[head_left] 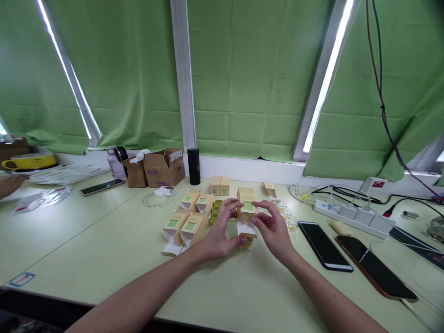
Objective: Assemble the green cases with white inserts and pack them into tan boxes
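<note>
Between my two hands stands a small kraft cardboard box (245, 196) with a green label and its white-lined flap open toward me. My left hand (222, 231) grips the box's left side, its thumb low by the flap. On the other side, my right hand (275, 229) holds the right edge with thumb and fingers. A small clear container (247, 243) shows partly beneath the flap. Several similar open boxes (194, 229) lie left of my left hand, beside green-lidded containers (213, 213). Clear cups with yellow contents (292, 225) sit behind my right hand.
Two closed boxes (220, 186) stand at the back, near a black cylinder (194, 166) and a brown carton (164, 169). Phones (326, 245) and a power strip (354, 217) with cables occupy the right. Another person's hand (12, 185) is at far left.
</note>
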Demonstrator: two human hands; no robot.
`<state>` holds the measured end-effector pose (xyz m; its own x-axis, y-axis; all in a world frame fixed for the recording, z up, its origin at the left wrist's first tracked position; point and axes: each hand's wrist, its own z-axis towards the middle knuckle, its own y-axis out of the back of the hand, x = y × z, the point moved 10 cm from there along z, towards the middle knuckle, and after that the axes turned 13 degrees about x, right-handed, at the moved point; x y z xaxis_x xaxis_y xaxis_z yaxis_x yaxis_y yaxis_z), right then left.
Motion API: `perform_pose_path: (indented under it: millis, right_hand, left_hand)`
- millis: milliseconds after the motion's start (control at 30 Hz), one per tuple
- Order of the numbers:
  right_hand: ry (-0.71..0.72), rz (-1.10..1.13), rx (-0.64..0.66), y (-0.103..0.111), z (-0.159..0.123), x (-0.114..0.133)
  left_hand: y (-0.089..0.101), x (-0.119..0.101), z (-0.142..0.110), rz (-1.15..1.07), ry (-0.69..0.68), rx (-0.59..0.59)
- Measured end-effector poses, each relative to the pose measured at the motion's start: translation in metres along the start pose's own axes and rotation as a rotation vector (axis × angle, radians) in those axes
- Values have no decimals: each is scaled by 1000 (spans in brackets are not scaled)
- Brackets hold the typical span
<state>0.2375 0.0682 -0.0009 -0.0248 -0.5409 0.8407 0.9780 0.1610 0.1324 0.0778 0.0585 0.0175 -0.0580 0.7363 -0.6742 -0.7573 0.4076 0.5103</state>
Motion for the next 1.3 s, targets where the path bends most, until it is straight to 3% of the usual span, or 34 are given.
perform_pose_path:
  millis: [400, 800, 1300]
  right_hand:
    - [17, 18, 48, -7, -1, 11]
    - [54, 36, 140, -17, -3, 14]
    - [52, 12, 157, -21, -5, 12]
  left_hand:
    - [8, -5, 0, -107, 35, -74]
    - [12, 13, -3, -293, 110, -136]
    - [13, 17, -5, -325, 130, -170]
